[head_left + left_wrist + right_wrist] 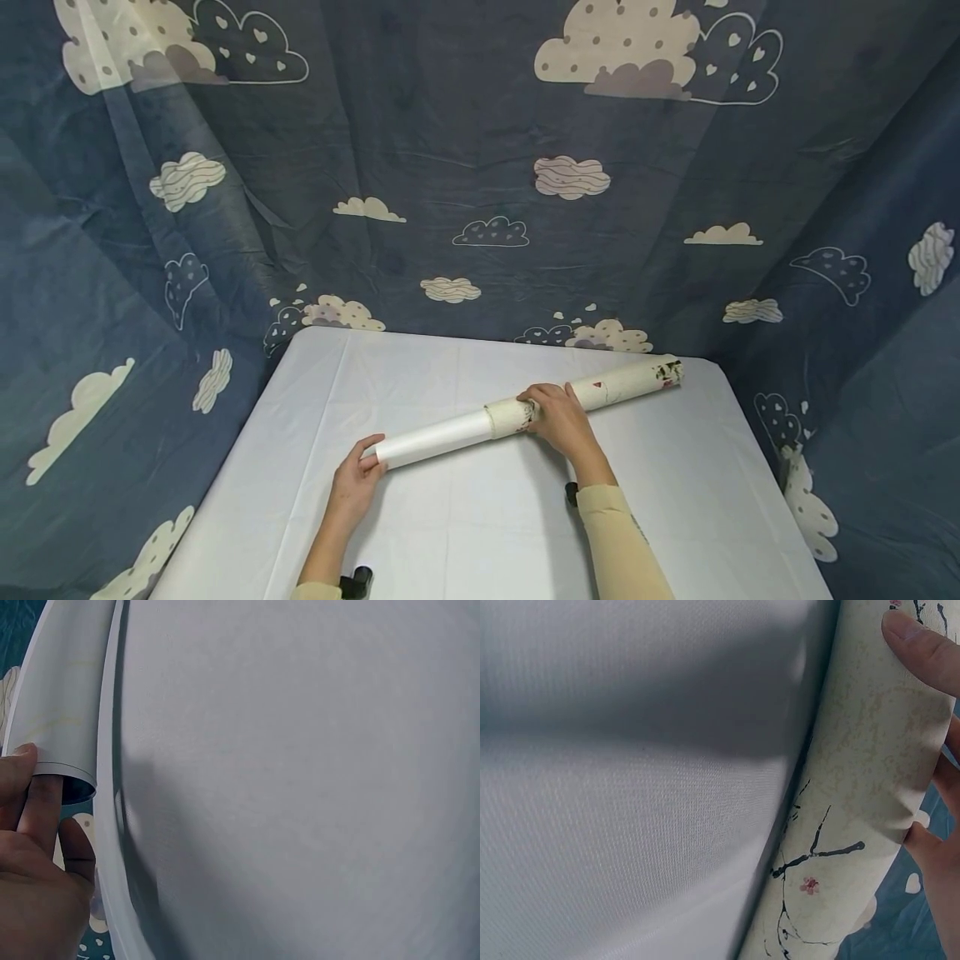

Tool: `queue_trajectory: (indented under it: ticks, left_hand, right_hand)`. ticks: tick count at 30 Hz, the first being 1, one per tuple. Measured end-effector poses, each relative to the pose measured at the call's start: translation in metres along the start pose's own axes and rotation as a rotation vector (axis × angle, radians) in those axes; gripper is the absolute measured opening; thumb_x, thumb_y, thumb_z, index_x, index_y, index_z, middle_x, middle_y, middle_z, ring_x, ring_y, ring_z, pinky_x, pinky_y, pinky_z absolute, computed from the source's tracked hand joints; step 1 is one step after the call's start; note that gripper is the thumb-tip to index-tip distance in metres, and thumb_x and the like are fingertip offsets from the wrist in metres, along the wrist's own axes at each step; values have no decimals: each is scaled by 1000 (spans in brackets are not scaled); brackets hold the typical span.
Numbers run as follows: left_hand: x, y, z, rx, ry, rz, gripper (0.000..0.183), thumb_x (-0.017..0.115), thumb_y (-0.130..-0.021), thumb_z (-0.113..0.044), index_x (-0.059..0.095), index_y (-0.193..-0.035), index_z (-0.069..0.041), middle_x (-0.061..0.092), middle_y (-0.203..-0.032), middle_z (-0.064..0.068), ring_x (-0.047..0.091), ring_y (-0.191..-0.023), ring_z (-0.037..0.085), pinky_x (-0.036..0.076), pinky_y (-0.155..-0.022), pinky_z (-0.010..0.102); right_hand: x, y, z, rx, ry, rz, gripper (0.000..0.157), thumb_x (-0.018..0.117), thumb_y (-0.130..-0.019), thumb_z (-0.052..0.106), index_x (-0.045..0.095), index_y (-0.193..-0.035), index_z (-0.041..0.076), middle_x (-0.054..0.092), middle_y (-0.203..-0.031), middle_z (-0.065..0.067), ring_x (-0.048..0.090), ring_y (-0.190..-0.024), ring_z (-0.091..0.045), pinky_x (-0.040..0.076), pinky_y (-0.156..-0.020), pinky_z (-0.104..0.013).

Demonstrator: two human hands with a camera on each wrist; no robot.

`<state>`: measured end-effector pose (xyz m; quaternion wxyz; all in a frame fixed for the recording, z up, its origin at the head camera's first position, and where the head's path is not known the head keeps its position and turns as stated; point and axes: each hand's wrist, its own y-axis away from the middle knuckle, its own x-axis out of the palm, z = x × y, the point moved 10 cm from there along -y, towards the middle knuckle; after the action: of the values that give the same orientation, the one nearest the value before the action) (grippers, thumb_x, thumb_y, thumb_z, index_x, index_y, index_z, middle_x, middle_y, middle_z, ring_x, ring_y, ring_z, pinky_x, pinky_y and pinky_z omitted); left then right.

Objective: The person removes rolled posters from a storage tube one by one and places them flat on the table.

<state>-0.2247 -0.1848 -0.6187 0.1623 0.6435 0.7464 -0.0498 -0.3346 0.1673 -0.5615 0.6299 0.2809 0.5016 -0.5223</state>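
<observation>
A long roll slants above the white table in the head view, higher on the right. Its left part is a plain white paper roll (pixel 435 442); its right part is a cream paper roll (pixel 622 386) printed with dark branches and red blossoms, around the white one. My left hand (pixel 352 483) pinches the white roll's open left end. In the left wrist view, fingers reach inside the white roll (pixel 64 690) while the thumb presses its outside. My right hand (pixel 562 421) grips the cream roll near its middle. In the right wrist view, the thumb lies across the cream roll (pixel 862 765).
A white cloth covers the table (pixel 465 525). Dark blue curtain fabric (pixel 420 158) with cloud prints hangs behind and at both sides. Small black devices sit by the left wrist (pixel 356 583) and the right wrist (pixel 572 493).
</observation>
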Motion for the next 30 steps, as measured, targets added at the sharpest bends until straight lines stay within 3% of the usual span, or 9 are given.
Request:
queue_trajectory:
  ticks: [20,30]
  left_hand:
    - [-10,1,8,1,-15,-10,50,65,-101,0,57,-149,-12,74,-128,25,71,-123,35,51,-82,15]
    - [-23,4,8,-2,-42,-29,50,65,-101,-1,57,-149,-12,73,-131,27,70,-124,34,51,-81,15]
  right_hand:
    - [-2,1,-9,-7,7,-4,61,98,-71,10,73,-125,24,71,-137,-2,60,-139,-29,26,-127,-66]
    - [-5,1,-16,-11,17,-23,61,99,-68,10,73,-122,23,72,-136,-3,61,-137,-30,29,-125,-68]
